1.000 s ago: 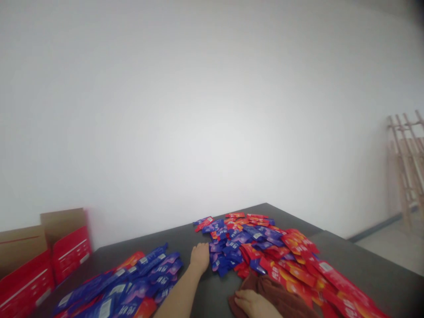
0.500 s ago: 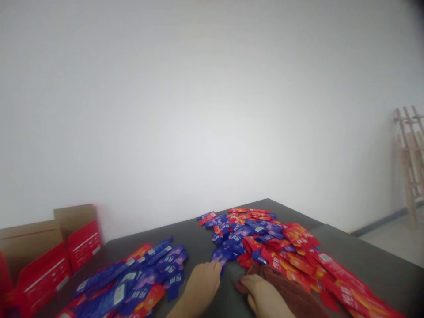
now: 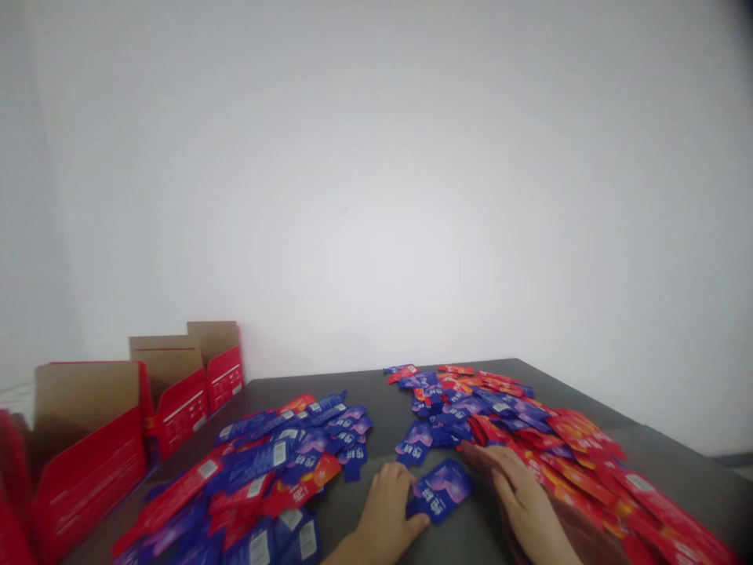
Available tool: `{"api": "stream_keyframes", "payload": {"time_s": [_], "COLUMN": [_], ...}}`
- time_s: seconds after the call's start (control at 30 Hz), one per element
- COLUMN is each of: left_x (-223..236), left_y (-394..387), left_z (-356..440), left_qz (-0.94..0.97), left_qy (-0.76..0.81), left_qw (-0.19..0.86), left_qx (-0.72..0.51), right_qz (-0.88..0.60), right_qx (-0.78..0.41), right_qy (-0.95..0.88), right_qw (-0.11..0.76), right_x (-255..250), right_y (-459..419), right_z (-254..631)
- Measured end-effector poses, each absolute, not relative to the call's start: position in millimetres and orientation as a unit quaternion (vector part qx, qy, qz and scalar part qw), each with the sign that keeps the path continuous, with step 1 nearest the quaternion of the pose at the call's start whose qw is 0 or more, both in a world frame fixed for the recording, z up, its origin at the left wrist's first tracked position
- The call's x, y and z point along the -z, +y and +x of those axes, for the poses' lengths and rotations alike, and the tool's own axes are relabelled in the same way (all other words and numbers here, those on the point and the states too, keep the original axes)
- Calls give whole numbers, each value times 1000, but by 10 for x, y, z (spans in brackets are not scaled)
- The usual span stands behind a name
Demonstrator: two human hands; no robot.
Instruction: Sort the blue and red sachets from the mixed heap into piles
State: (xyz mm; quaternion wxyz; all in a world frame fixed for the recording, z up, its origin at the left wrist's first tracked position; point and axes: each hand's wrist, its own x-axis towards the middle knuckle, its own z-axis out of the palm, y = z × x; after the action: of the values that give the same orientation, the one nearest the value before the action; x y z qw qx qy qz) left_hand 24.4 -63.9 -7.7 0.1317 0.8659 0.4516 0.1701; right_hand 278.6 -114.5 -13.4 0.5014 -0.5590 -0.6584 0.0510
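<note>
A blue sachet (image 3: 442,490) with white lettering lies flat on the dark table between my two hands. My left hand (image 3: 385,514) rests at its left edge, thumb spread away from the fingers, the tips close to or touching the sachet. My right hand (image 3: 526,502) lies over a brown cloth (image 3: 580,527), fingers closed on it, with a fold sticking out past the fingertips. Just beyond is a pile of blue sachets (image 3: 452,416) mixed with red ones. Red-orange sachets (image 3: 588,471) spread along the right, partly behind the cloth.
Left of my left hand lies another heap of blue and red sachets (image 3: 259,459). Several open red cardboard boxes (image 3: 94,479) with brown insides stand in a row along the left. A white wall (image 3: 376,196) rises behind the dark table (image 3: 376,392).
My view has turned left, bringing more of the boxes in. A blue sachet now lies apart from the pile, nearer me. My left hand has opened out beside it; my right hand keeps the cloth.
</note>
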Motion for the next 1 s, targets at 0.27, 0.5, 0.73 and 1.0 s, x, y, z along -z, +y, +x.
{"api": "stream_keyframes", "payload": {"time_s": [0.27, 0.5, 0.73, 1.0], "left_x": [68, 52, 58, 92], "left_y": [-461, -420, -451, -384], "left_z": [93, 85, 129, 109], "left_qz": [926, 958, 952, 953], "left_qy": [306, 267, 282, 278], "left_qw": [123, -6, -19, -3], "left_qx": [-184, -108, -116, -123], "right_qz": [-579, -575, -554, -526], "right_qx": [22, 151, 137, 138], "right_qy": [-706, -786, -808, -823], "right_qw": [408, 171, 148, 164], "right_x": [91, 261, 273, 390], "right_y": [-989, -1002, -887, -1001], "right_z": [2688, 2174, 1800, 2339]}}
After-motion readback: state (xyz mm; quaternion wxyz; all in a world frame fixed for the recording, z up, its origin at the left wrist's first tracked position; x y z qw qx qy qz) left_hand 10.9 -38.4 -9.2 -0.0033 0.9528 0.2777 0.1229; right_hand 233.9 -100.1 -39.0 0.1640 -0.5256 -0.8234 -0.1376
